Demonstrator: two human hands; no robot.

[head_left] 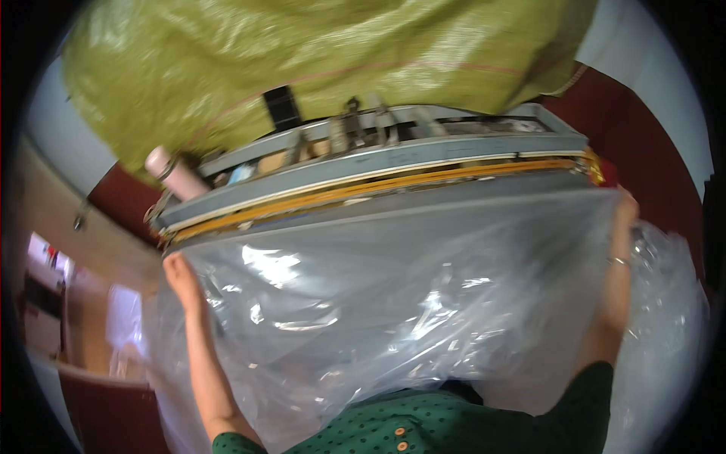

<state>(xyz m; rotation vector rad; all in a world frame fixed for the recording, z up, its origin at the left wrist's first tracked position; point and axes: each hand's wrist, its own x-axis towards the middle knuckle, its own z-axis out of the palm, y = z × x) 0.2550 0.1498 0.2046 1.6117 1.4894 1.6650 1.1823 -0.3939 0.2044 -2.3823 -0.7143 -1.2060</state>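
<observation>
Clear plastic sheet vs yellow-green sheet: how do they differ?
The clear plastic sheet is see-through; the yellow-green sheet is opaque. The left hand and right hand grip the clear plastic sheet; neither touches the yellow-green sheet, which lies beyond the grey trough. Both are glossy and wrinkled.

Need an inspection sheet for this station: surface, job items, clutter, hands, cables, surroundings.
Surface: grey band visible beyond the film; its condition is hard to judge.
Job items: clear plastic film, spread between the hands, creased and glossy.
Clutter: grey trough with assorted loose items, too blurred to name; pink bottle leaning at its left end.
Hands: left hand and right hand grip the film's far corners, fingers closed.
Cables: nothing clearly seen.
Surroundings: yellow-green woven sheet behind; more clear plastic at right.
</observation>
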